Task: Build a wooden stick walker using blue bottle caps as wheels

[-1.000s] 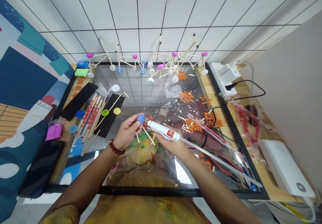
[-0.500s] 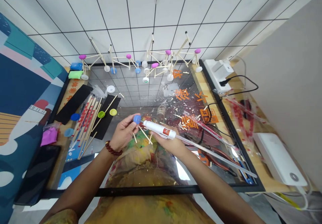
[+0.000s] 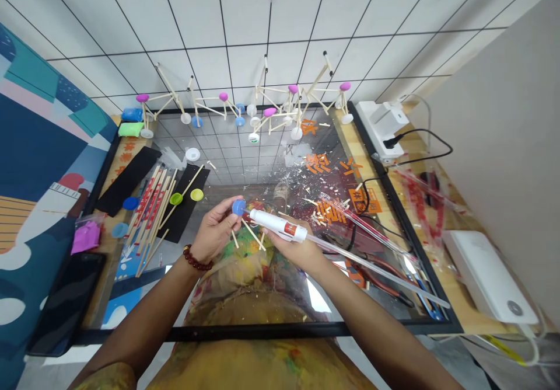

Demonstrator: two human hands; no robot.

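1. The left hand (image 3: 213, 229) pinches a blue cap (image 3: 238, 207) above the worktop (image 3: 236, 174); thin wooden sticks (image 3: 252, 236) jut from beneath it towards five o'clock.
2. The right hand (image 3: 297, 249) grips a white glue gun (image 3: 273, 223), nozzle towards ten o'clock, right at the cap; contact is too small to tell.
3. A clear rod (image 3: 376, 270) trails behind towards four o'clock.
4. At nine o'clock from the left hand lies a bundle of sticks (image 3: 154, 212).
5. At twelve o'clock stand pink-topped stick models (image 3: 270, 112).
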